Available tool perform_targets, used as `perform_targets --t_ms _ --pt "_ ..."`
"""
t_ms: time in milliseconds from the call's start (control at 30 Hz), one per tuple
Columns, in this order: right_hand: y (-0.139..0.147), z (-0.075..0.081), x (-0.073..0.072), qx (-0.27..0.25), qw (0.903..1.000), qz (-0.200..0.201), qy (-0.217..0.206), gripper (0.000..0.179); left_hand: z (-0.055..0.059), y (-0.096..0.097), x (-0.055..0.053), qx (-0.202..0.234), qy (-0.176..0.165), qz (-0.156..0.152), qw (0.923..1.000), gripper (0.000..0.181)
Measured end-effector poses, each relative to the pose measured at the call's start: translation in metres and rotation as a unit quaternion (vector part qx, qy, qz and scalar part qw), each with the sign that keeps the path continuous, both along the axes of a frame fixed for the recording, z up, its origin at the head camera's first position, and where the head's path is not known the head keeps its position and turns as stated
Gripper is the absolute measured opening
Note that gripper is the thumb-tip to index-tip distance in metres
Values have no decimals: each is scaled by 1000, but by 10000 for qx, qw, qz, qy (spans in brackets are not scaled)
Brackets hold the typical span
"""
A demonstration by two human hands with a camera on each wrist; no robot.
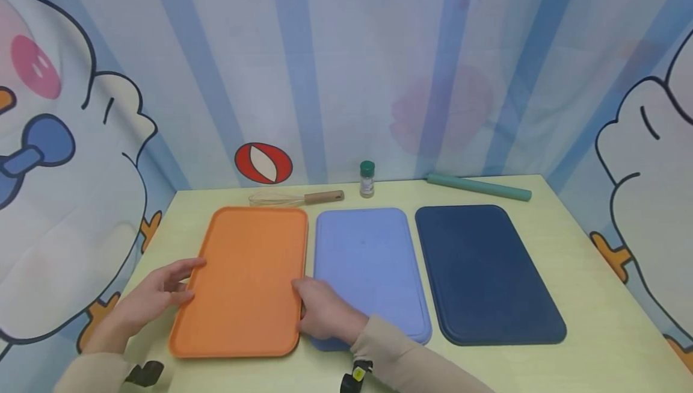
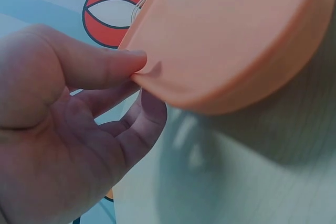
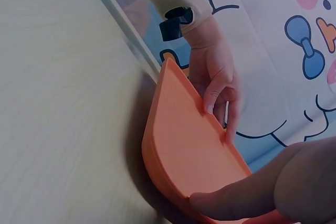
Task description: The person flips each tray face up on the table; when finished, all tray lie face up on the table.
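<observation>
An orange rectangular tray [image 1: 249, 272] with a raised rim lies between the two hands on the left of the table in the head view. My left hand [image 1: 154, 297] grips its left edge, thumb [image 2: 113, 66] over the rim and fingers curled underneath in the left wrist view. On the opposite long edge, my right hand [image 1: 327, 312] pinches the rim with its thumb [image 3: 231, 200] on top; its other fingers are mostly hidden. In both wrist views the tray casts a shadow on the table beneath it. A light blue tray [image 1: 363, 260] sits right beside it, partly covered by the right forearm.
A dark blue tray [image 1: 482, 272] lies at the right. Along the back edge are a whisk [image 1: 325, 197] with a wooden handle, a small green-capped jar [image 1: 367, 183] and a green rod [image 1: 482, 187]. A printed curtain [image 1: 363, 68] hangs behind the pale yellow table [image 1: 601, 321].
</observation>
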State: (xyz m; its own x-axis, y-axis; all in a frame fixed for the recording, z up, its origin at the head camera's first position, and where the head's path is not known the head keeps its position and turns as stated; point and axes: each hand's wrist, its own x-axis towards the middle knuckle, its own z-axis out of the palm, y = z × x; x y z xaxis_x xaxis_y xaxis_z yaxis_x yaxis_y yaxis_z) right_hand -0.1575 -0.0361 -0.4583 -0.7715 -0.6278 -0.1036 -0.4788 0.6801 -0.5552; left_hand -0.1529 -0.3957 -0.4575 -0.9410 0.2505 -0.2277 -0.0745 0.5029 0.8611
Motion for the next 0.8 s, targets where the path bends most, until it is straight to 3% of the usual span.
perform_targets --t_ms 400,800 --pt "-3 4 2 228 9995 -123 -179 78 -2 -1 4 86 -282 -49 9996 70" --pt "-6 7 -5 250 9994 -176 -150 47 -3 1 1 -7 -242 -72 9997 67"
